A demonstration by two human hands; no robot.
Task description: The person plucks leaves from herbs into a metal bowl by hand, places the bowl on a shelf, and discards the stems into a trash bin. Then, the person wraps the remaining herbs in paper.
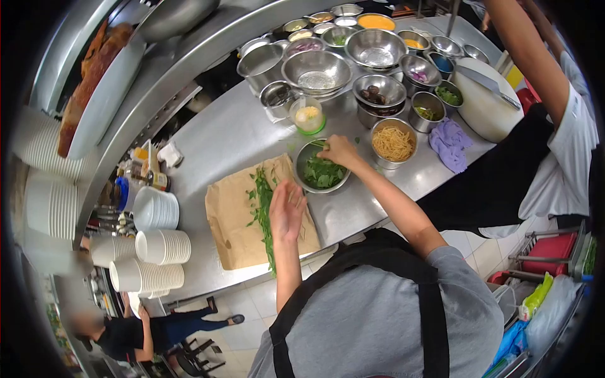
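Leaf bowl (pixel 304 153) on the tabletop (pixel 214 138): stems (pixel 263 201) on paper (pixel 230 233) lay to its left, a tub (pixel 307 116) behind it, a container of strips (pixel 394 143) to its right, and a cloth (pixel 450 145) farther right.

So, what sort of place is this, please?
Probably a restaurant kitchen: a steel counter crowded with metal bowls of ingredients, tall stacks of white bowls, and another person in dark clothes nearby.

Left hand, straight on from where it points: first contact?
Probably the left rim of the greens bowl, just past the fingertips of the left hand. Height unclear; it might pass over.
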